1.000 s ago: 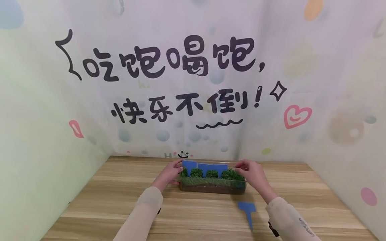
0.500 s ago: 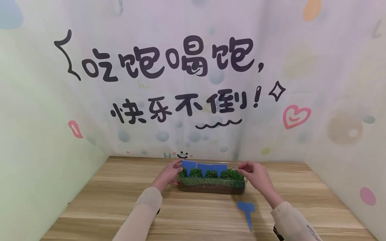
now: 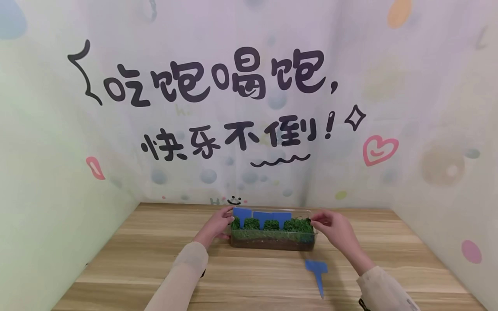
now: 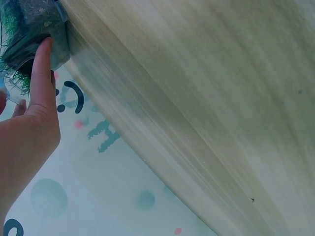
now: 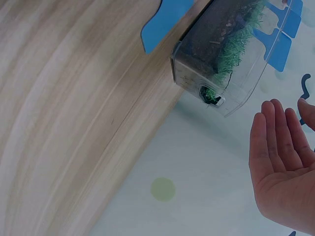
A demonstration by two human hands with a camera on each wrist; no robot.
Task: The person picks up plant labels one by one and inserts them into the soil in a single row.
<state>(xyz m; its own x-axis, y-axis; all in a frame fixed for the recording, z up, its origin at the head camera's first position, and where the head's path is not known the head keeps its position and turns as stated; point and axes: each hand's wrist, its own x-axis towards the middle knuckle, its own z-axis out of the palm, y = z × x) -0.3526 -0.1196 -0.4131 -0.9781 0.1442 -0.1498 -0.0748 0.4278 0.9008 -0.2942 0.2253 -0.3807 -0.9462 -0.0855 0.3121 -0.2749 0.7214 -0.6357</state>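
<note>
Closest to me, a loose blue plant tag lies flat on the wooden table. Behind it, my left hand touches the clear planter box end with straight fingers; my right hand hovers open, holding nothing, just off the other end.

A wooden worktop with pale, streaked grain fills the lower part of the head view and runs back to a corner of three printed walls. The back wall carries large black lettering in two rows, a wavy black line under the second row, a small black star outline, a pink heart and a tiny smiley just above the worktop's far edge. Soft blue, orange, yellow and pink dots are scattered over all three walls. A loose blue tag lies flat on the worktop, stem pointing toward the near edge
</note>
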